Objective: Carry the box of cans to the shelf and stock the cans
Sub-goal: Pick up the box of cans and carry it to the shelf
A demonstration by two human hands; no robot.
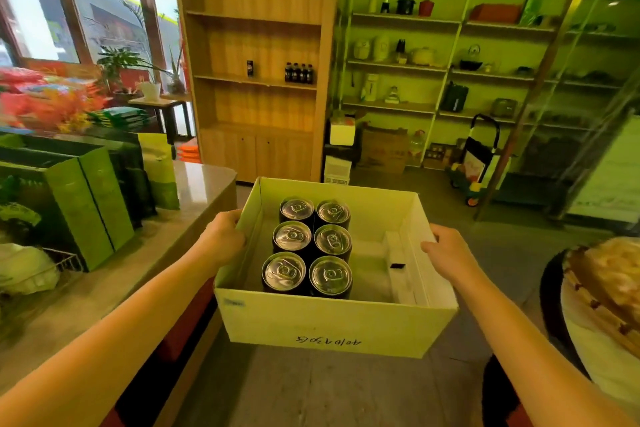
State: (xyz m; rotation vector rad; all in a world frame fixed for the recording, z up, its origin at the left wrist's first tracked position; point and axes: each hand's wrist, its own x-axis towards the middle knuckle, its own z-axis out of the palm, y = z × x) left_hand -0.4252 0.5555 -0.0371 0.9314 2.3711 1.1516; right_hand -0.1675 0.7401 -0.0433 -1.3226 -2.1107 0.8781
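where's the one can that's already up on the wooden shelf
In the head view the lone can stands at mid height on the wooden shelf, straight ahead beyond the box, a little left of a row of four dark bottles.

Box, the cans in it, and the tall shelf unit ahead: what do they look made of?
The box looks like pale matte cardboard: thin folded walls, handwriting on the front. The cans look like metal, likely aluminium: shiny silver tops with pull tabs, dark sides. The shelf unit is wood or wood-look laminate, light brown with grain; I cannot tell which.
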